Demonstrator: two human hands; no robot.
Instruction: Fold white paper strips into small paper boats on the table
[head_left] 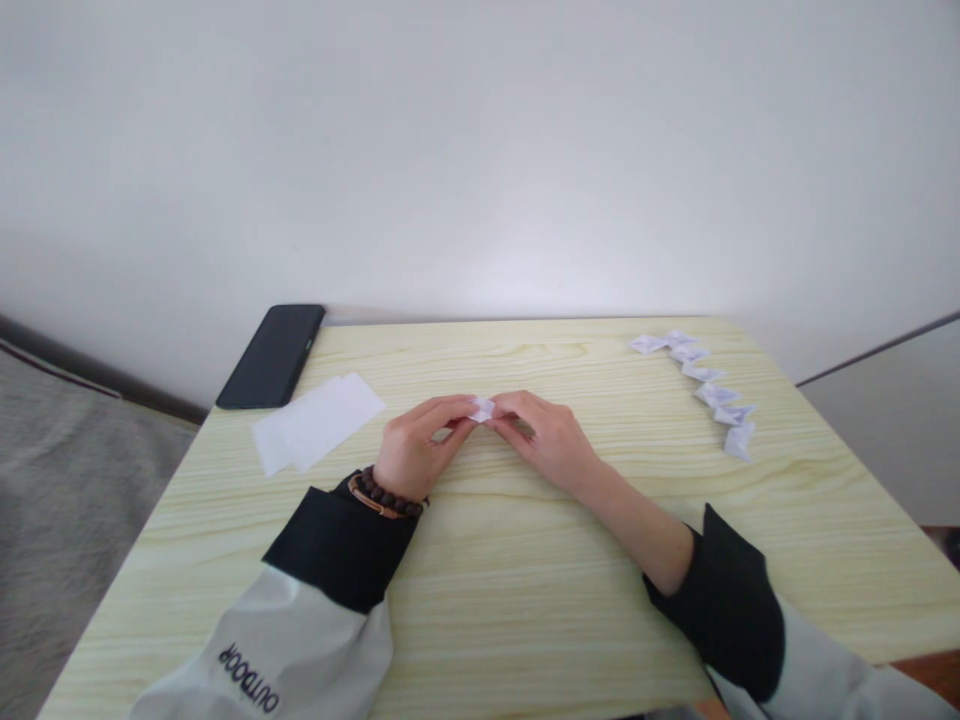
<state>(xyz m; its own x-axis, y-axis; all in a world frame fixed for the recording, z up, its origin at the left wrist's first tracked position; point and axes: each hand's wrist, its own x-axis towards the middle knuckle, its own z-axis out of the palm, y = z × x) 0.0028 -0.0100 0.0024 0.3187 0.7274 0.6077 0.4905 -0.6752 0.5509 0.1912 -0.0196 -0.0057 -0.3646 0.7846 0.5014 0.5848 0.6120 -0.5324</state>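
A small piece of folded white paper (482,408) is pinched between both hands over the middle of the table. My left hand (421,445) grips its left end between thumb and fingers, and a dark beaded bracelet circles that wrist. On the other side, my right hand (551,440) pinches the right end the same way. The fingertips cover parts of the paper, so its full shape is hidden. Several small folded paper pieces (709,393), white and pointed, lie in a curved row beyond my right hand. Flat white paper sheets (319,425) overlap left of my left hand.
A black phone (274,355) lies at the table's back left corner, close to the sheets. The pale wood-grain table (525,600) ends at a white wall (480,160). Grey fabric (82,500) shows beyond the left edge.
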